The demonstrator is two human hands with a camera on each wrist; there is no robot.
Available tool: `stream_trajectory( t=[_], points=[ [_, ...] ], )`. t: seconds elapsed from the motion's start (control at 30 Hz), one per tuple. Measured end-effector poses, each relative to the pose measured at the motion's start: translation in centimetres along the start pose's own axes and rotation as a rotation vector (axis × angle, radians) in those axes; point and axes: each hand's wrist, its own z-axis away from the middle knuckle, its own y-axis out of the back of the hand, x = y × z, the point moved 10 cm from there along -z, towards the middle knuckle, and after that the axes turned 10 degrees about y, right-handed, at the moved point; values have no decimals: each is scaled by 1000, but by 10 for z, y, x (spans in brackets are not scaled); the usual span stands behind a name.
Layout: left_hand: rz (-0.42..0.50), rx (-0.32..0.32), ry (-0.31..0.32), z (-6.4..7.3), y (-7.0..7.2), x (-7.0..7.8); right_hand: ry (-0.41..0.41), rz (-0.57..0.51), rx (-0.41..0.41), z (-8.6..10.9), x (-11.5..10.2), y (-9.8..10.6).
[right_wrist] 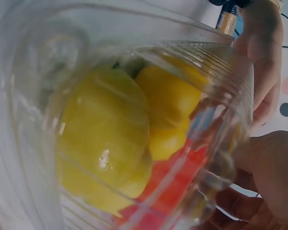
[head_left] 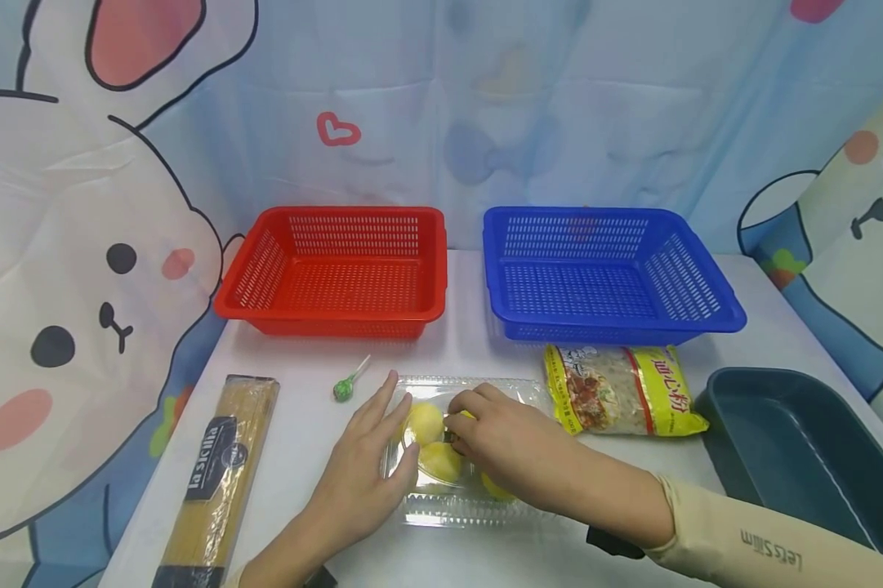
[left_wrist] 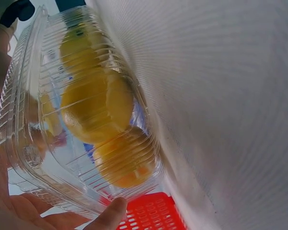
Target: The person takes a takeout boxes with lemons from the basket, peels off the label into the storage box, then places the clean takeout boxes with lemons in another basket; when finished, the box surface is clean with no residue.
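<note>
A clear plastic clamshell box (head_left: 441,514) lies on the table with several yellow lemons (head_left: 441,462) inside. In the left wrist view its ribbed side and the lemons (left_wrist: 96,105) show through the plastic. My left hand (head_left: 360,461) is at the box's left side, fingers extended and spread, thumb along its near-left part. Over the top of the box my right hand (head_left: 515,449) bends its fingers down near the middle. Whether those fingertips pinch the plastic is hidden. The right wrist view shows lemons (right_wrist: 105,139) close up, with the right hand (right_wrist: 273,172) beside the box.
Behind stand a red basket (head_left: 331,314) and a blue basket (head_left: 617,318). A green lollipop (head_left: 343,389) lies left of the box, and a spaghetti pack (head_left: 216,482) farther left. To the right are a yellow noodle bag (head_left: 617,392) and a dark green tub (head_left: 801,441).
</note>
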Motion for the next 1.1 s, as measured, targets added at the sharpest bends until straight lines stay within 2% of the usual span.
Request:
stream_trajectory(
  t=[0.4,0.77,1.1],
  points=[
    [4,-12,18,-1,-1,-2,17,18,42,-3,-1,4],
    [2,-3,11,-1,-1,0,24,52,36,-4,0,4],
    [6,7,4,0,1,1,94,143,23,-4,-3,6]
  ],
)
